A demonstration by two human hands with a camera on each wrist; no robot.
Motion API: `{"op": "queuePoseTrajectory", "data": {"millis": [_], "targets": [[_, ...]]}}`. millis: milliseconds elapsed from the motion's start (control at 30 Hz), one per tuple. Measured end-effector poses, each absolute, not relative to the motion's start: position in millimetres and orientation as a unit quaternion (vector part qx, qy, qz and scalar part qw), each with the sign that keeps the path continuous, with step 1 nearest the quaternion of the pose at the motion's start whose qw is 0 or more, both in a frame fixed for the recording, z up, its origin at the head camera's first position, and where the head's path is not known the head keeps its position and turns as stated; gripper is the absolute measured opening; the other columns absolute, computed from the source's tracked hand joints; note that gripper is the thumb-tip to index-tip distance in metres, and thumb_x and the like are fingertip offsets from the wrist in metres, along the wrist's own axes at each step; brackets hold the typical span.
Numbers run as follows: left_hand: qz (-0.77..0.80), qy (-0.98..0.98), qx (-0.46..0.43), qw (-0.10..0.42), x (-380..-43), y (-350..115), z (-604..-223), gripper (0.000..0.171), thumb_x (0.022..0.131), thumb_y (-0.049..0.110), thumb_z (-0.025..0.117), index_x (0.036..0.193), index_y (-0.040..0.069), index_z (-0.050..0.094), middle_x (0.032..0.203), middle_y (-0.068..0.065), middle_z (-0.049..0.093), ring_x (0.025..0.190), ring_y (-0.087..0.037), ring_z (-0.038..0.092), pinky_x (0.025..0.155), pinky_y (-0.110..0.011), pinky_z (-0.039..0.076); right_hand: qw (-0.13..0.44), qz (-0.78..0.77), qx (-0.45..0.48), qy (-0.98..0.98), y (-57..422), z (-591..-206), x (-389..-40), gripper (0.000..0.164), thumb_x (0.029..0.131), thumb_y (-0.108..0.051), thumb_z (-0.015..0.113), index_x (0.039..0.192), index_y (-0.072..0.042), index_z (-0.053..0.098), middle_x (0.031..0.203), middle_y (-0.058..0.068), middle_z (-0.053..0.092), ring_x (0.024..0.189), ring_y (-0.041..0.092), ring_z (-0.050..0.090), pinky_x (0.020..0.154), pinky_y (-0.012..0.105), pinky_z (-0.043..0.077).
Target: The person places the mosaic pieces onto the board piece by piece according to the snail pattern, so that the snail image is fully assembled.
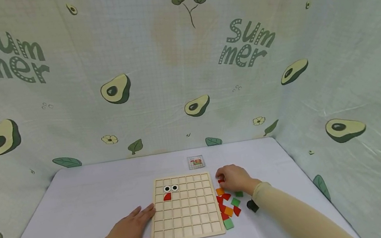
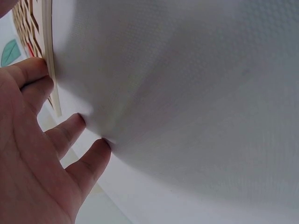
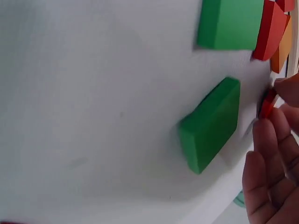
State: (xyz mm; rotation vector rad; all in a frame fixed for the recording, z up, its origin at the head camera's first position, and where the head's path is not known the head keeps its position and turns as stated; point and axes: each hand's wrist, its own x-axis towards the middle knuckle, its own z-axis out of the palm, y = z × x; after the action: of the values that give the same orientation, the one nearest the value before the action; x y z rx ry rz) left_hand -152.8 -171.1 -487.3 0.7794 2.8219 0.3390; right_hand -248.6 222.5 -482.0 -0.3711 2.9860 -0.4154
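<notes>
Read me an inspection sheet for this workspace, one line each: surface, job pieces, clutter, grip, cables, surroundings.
Surface: white-covered table, with some creases.
Job's things: grid board with two eye pieces in its second row and a red piece under the left one; loose red, orange and green pieces to its right; picture card beyond it.
Clutter: dark item by the right sleeve, too small to identify.
Grip: left hand touches the board's left edge; right hand pinches another red piece.
Cables: nothing seen.
Surroundings: pale cloth printed with avocados, leaves and "summer".
</notes>
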Motion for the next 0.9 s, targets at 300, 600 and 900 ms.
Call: {"op": "queuePoseTrajectory", "data": {"millis": [300, 600, 900], "targets": [[0.114, 0.955, 0.253, 0.108, -152, -169, -485, 0.096, 0.073, 0.065, 0.076, 0.148, 0.010, 0.048, 0.155, -0.005, 0.042, 0.137, -0.047, 0.036, 0.103, -0.063, 0.040, 0.039, -0.198, -0.115, 0.973, 236, -477, -252, 0.018, 0.092, -0.015, 0.069, 0.110, -0.015, 0.073, 0.088, -0.006, 0.063, 0.079, 0.016, 0.055, 0.076, 0.032, 0.052], [0.116, 0.954, 0.257, 0.105, -153, -170, -484, 0.097, 0.074, 0.065, 0.075, 0.147, 0.009, 0.048, 0.155, -0.005, 0.042, 0.137, -0.047, 0.037, 0.102, -0.063, 0.040, 0.094, -0.194, -0.139, 0.967, 241, -471, -246, 0.022, 0.086, -0.023, 0.078, 0.107, -0.018, 0.074, 0.090, -0.008, 0.062, 0.083, 0.016, 0.055, 0.076, 0.033, 0.052], [0.120, 0.953, 0.256, 0.106, -151, -169, -483, 0.096, 0.074, 0.064, 0.076, 0.147, 0.008, 0.049, 0.154, -0.006, 0.042, 0.137, -0.047, 0.037, 0.102, -0.064, 0.040, 0.119, -0.163, -0.179, 0.963, 241, -473, -239, 0.022, 0.084, -0.020, 0.081, 0.104, -0.016, 0.073, 0.087, -0.008, 0.062, 0.080, 0.014, 0.054, 0.076, 0.030, 0.052]]}}
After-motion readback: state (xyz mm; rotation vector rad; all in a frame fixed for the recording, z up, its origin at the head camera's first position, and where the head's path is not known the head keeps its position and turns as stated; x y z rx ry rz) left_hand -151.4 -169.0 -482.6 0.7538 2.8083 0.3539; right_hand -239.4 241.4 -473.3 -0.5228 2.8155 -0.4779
